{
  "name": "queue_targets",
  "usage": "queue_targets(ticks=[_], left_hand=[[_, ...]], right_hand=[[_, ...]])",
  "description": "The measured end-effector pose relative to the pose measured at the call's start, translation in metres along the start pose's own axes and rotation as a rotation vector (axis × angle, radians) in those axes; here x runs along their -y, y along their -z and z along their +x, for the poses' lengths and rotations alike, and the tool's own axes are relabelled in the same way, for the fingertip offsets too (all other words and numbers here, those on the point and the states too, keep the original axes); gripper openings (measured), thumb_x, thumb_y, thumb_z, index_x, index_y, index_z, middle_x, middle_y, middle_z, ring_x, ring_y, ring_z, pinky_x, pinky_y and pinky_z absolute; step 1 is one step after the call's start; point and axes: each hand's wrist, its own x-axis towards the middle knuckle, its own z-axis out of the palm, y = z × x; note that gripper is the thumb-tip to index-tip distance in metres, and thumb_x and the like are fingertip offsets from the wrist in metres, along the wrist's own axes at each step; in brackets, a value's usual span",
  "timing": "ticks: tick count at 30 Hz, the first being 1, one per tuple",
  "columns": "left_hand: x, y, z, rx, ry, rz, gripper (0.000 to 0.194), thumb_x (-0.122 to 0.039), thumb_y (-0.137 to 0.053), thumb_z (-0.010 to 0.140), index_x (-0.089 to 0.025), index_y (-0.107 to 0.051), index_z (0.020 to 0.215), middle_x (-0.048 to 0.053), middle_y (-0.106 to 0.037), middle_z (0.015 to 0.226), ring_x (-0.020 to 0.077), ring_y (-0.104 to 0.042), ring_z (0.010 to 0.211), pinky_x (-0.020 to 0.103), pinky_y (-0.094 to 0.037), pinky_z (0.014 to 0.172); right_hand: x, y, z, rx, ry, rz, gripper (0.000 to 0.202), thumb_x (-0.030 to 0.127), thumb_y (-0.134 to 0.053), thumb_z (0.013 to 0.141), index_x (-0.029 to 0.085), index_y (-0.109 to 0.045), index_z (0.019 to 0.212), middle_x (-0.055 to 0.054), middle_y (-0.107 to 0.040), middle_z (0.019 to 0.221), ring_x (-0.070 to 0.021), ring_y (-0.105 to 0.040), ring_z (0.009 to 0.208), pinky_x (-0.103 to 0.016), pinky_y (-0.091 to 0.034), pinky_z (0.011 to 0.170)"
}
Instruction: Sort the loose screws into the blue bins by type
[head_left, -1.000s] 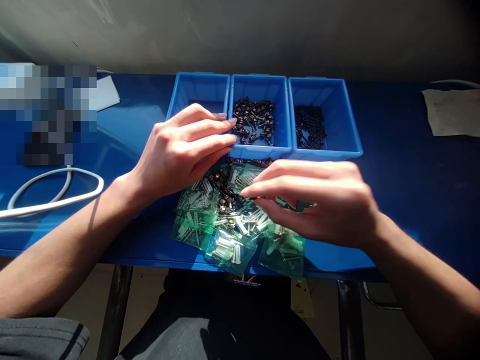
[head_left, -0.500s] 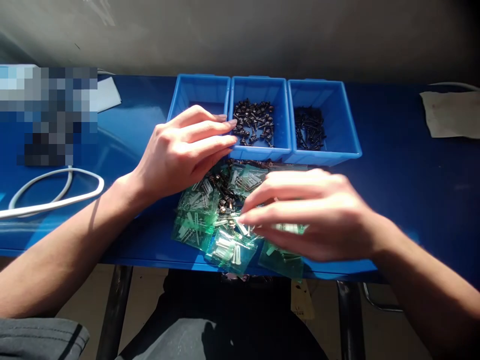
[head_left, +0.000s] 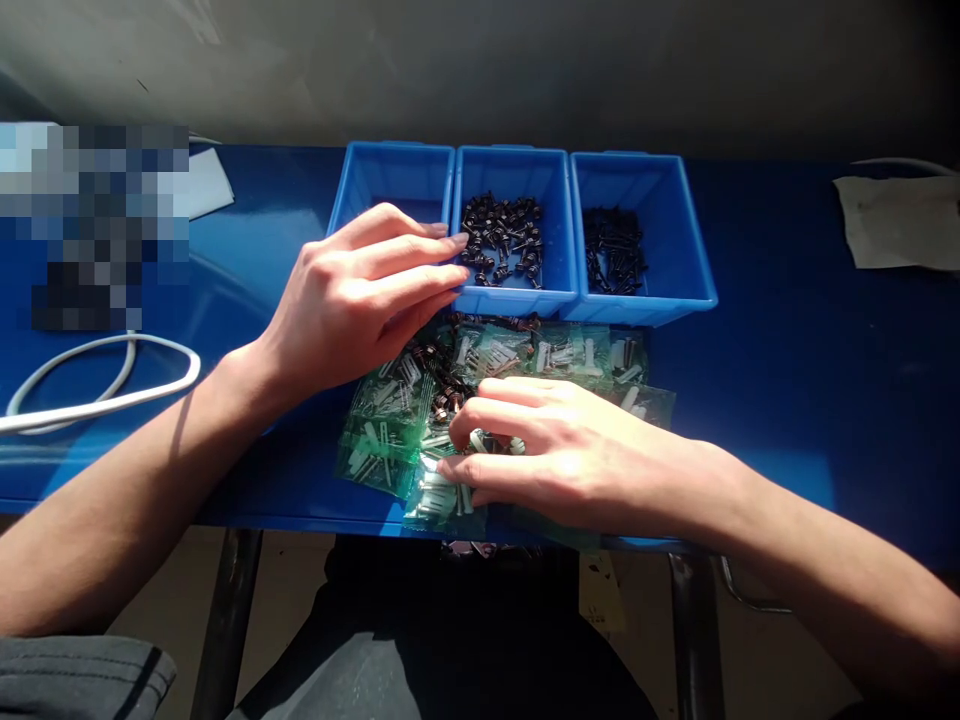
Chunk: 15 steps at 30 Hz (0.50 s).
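Observation:
My left hand (head_left: 352,290) lies with fingers stretched out across the front corner of the left blue bin (head_left: 337,190), fingertips at the left wall of the middle bin (head_left: 517,300). Dark screws (head_left: 502,235) are heaped in the middle bin. My right hand (head_left: 562,450) is palm down over small clear green-tinted bags (head_left: 382,455) that hold white plastic wall plugs and screws. Its thumb and fingers are apart and bent down onto a bag (head_left: 439,500) near the table edge; nothing shows gripped. Loose dark screws (head_left: 448,392) lie among the bags, partly covered by my hands.
The right blue bin (head_left: 641,312) holds thinner dark screws (head_left: 615,250). A white cable (head_left: 112,405) loops on the blue table (head_left: 787,400) at left, near a white paper (head_left: 206,185) and a blurred-out patch. A brown sheet (head_left: 896,222) lies at the far right.
My right hand has moved left and down, from above the bags onto those at front centre, uncovering bags at the right. My left hand keeps its place on the bins.

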Motion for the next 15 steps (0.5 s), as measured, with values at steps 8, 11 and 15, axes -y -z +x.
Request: queue_targets(ticks=[8, 11, 15], left_hand=[[-0.0007, -0.0003, 0.0008, -0.004, 0.0, 0.012, 0.033, -0.023, -0.075, 0.109, -0.038, -0.078, 0.139, 0.001, -0.082, 0.14, 0.0313, -0.079, 0.129, 0.054, -0.075, 0.103], [-0.0008, -0.0003, 0.0006, 0.008, 0.002, 0.017, 0.035, -0.024, -0.075, 0.11, -0.039, -0.077, 0.141, 0.0, -0.081, 0.141, 0.0314, -0.079, 0.13, 0.055, -0.075, 0.104], [-0.0016, -0.0006, 0.0001, -0.009, -0.004, 0.018, 0.035, -0.023, -0.074, 0.11, -0.038, -0.077, 0.142, 0.001, -0.081, 0.141, 0.0318, -0.079, 0.13, 0.055, -0.074, 0.103]], right_hand=[[0.0039, 0.0013, 0.0031, 0.021, -0.047, -0.031, 0.026, 0.01, -0.054, 0.116, 0.018, -0.078, 0.121, -0.004, -0.072, 0.103, -0.0162, -0.056, 0.083, -0.03, -0.05, 0.072], [0.0047, 0.0021, 0.0023, 0.021, -0.065, -0.008, 0.025, 0.014, -0.052, 0.118, 0.019, -0.076, 0.124, -0.004, -0.072, 0.103, -0.0162, -0.058, 0.084, -0.029, -0.052, 0.072], [0.0045, 0.0014, 0.0019, -0.078, -0.081, 0.054, 0.025, 0.014, -0.051, 0.119, 0.019, -0.075, 0.118, -0.004, -0.074, 0.102, -0.0135, -0.061, 0.083, -0.026, -0.053, 0.071]])
